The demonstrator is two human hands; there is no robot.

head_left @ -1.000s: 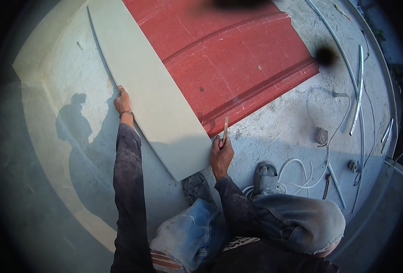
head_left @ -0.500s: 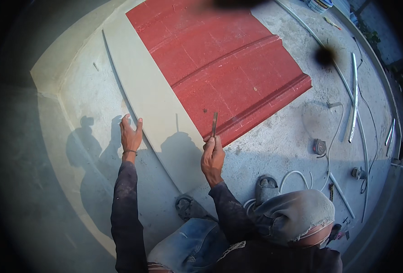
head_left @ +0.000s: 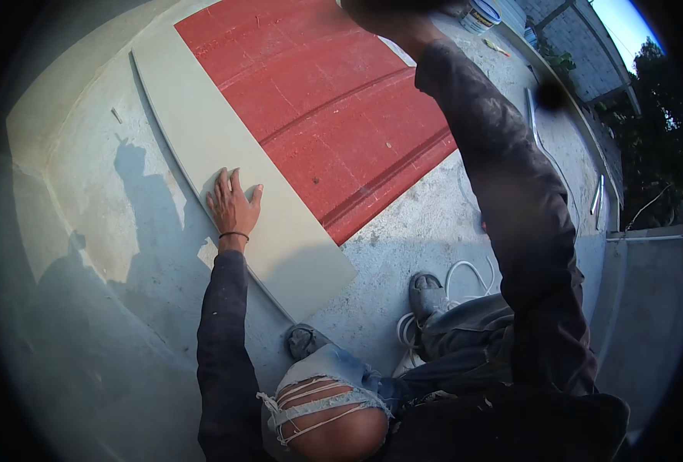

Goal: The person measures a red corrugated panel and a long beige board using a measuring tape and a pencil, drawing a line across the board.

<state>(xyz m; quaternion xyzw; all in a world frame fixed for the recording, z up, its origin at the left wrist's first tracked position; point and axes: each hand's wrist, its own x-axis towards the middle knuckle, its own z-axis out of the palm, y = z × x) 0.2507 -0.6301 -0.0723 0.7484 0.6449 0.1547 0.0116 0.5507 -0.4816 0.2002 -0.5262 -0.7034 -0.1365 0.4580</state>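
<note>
My left hand (head_left: 236, 202) lies with fingers spread on a long pale grey-beige board (head_left: 210, 127), near its left edge. The board rests on the concrete, its right side against a ribbed red metal sheet (head_left: 310, 100). My right arm reaches up across the right of the view, and my right hand (head_left: 409, 32) is at the top edge, above the far part of the red sheet. A dark blur covers its fingers, so whatever it may hold is hidden.
My sandalled feet stand at the board's near end, with a white hose (head_left: 464, 266) looped beside the right foot. A bucket (head_left: 481, 15) stands at the far right. Metal strips (head_left: 531, 115) lie near the right-hand ledge. A low wall curves along the left.
My left hand has come down from beside the board's edge onto its face. My right hand, which held a narrow flat metal strip upright, has swung up to the top of the view.
</note>
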